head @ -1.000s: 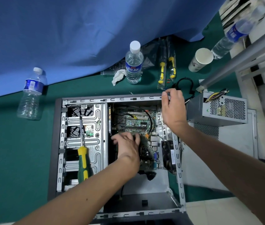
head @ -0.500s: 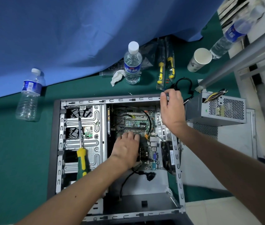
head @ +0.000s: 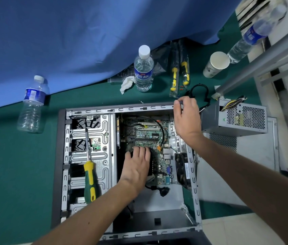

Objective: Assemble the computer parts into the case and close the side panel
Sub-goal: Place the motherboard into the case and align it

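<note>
The upright water bottle [head: 143,68] on the bench wears a blue label with large white characters, too blurred to read with certainty. The bottle at the left [head: 33,105] shows a white panel of tiny print, not legible. A sticker on the case fan [head: 183,169] carries unreadable small text. Motherboard [head: 148,135] markings are too small to read.

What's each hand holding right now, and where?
Right hand grips the case at its top corner rim. Left hand lies flat on the motherboard, holding nothing.
</note>
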A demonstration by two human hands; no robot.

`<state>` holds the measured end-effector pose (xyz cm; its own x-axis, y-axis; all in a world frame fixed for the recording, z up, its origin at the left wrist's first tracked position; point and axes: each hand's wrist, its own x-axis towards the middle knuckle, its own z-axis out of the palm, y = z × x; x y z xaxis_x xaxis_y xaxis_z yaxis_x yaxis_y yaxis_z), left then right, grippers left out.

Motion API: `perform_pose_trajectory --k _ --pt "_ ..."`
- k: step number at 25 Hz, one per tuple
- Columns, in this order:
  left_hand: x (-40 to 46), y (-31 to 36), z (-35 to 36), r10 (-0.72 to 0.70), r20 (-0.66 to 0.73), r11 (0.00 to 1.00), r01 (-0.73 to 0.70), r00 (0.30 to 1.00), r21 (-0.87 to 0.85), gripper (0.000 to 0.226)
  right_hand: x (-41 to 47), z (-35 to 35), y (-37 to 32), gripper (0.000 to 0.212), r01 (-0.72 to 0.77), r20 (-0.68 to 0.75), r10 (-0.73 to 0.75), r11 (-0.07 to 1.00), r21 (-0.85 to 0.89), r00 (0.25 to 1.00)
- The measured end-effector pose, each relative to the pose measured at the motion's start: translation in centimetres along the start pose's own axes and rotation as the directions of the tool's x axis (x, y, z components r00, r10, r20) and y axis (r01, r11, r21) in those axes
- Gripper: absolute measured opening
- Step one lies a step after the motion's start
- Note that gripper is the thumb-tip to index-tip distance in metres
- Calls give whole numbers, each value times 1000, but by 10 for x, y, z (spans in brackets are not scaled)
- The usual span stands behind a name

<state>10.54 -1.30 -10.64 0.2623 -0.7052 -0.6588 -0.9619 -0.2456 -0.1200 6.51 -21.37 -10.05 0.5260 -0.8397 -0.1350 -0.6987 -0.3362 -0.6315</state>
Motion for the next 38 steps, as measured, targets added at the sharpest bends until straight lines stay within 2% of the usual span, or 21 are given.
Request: perform_pose_trajectory --k 4,15,19,26,30,34,38 --pt "6 -6 0 61 -82 998 -63 995 -23 79 0 1 1 32 -1 -7 1 1000 0 1000" --pt "12 -6 -14 -34 -148 994 19 988 -104 74 0 1 2 31 6 -15 -6 1000 -9 1000" --pt "18 -5 -14 -24 -109 994 11 994 -111 77 0 2 1 30 1 -14 -1 1000 -7 1000" --pt "23 10 -13 81 -152 984 -103 985 -145 78 0 3 3 30 2 -18 -2 1000 -7 1000" --pt "20 7 -7 67 -142 979 -92 988 -181 91 -1 2 2 30 2 -17 -2 1000 -4 1000" --pt "24 6 -11 64 -125 960 -95 990 -262 84 0 1 2 31 12 -17 -13 1000 -13 1000" --pt "25 5 -10 89 -142 953 -126 986 -274 88 -1 2 2 30 24 -27 -25 999 -33 999"
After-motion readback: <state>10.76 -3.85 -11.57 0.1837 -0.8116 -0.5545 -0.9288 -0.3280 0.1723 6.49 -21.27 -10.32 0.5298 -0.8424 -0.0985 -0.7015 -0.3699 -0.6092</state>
